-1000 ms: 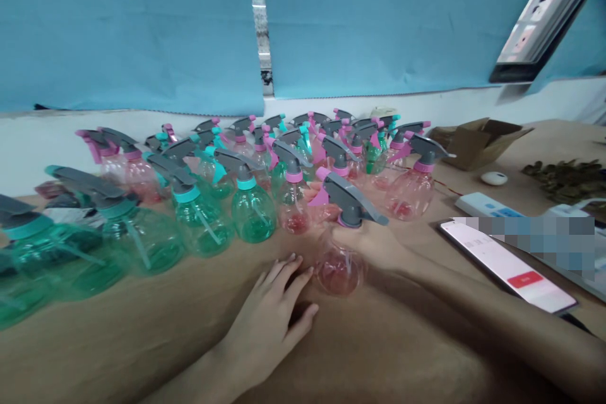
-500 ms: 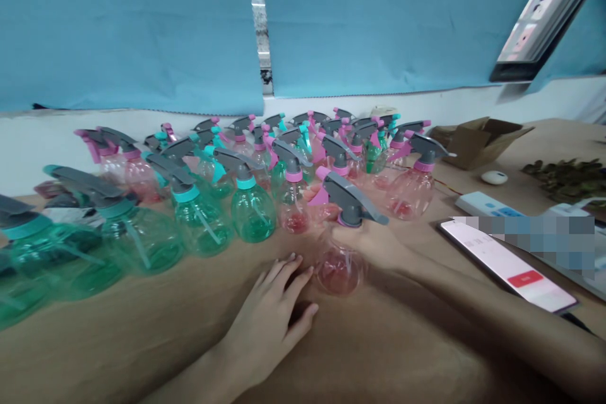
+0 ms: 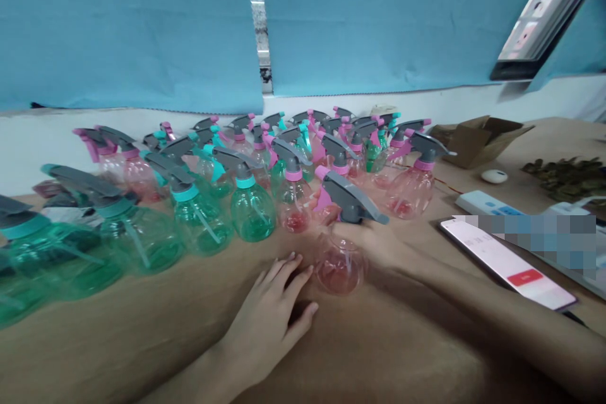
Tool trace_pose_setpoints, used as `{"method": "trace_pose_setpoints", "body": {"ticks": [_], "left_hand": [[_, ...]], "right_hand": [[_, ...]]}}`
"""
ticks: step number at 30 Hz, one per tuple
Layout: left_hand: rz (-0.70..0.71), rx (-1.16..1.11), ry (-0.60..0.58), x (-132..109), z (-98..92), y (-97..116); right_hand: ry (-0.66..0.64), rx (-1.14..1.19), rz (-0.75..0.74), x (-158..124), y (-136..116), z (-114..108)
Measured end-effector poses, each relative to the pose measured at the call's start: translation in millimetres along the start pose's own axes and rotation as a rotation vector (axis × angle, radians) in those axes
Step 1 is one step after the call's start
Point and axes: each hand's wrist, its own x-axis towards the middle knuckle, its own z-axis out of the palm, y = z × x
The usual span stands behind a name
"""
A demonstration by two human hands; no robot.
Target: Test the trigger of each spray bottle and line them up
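My right hand (image 3: 355,237) is wrapped round the neck of a pink spray bottle (image 3: 339,271) with a grey and pink trigger head. The bottle stands upright on the brown table (image 3: 379,353), and my fingers hide its collar. Flat on the table to its left lies my left hand (image 3: 272,303), fingers spread and holding nothing. Just behind are a small pink spray bottle (image 3: 294,205) and a green spray bottle (image 3: 253,211) with a turquoise collar. Another pink spray bottle (image 3: 411,192) stands behind my right wrist.
More green spray bottles (image 3: 142,240) line the left side, with several others crowded behind. On the right are a phone (image 3: 511,265), a white power strip (image 3: 487,205), a white mouse (image 3: 494,176), an open cardboard box (image 3: 478,142) and a dark leafy heap (image 3: 568,180).
Almost nothing differs. My right hand stays round the pink bottle's neck with a very slight shift of the fingers, and my left hand rests in the same spot.
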Motion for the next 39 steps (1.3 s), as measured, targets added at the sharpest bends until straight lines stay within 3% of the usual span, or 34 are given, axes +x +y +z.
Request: {"method": "trace_pose_setpoints", "body": {"ticks": [5, 10, 22, 39], "left_hand": [[0.001, 0.003, 0.002, 0.2, -0.2, -0.3], [0.012, 0.004, 0.01, 0.3, -1.1, -0.6], [-0.002, 0.003, -0.003, -0.1, -1.9, -0.5], [0.011, 0.004, -0.004, -0.5, -1.0, -0.7]], "right_hand": [[0.037, 0.052, -0.004, -0.8, 1.3, 1.0], [-0.014, 0.034, 0.048, -0.7, 5.3, -0.7], [0.039, -0.133, 0.273, -3.6, 1.5, -1.3], [0.06, -0.169, 0.209, -4.1, 4.0, -0.6]]}}
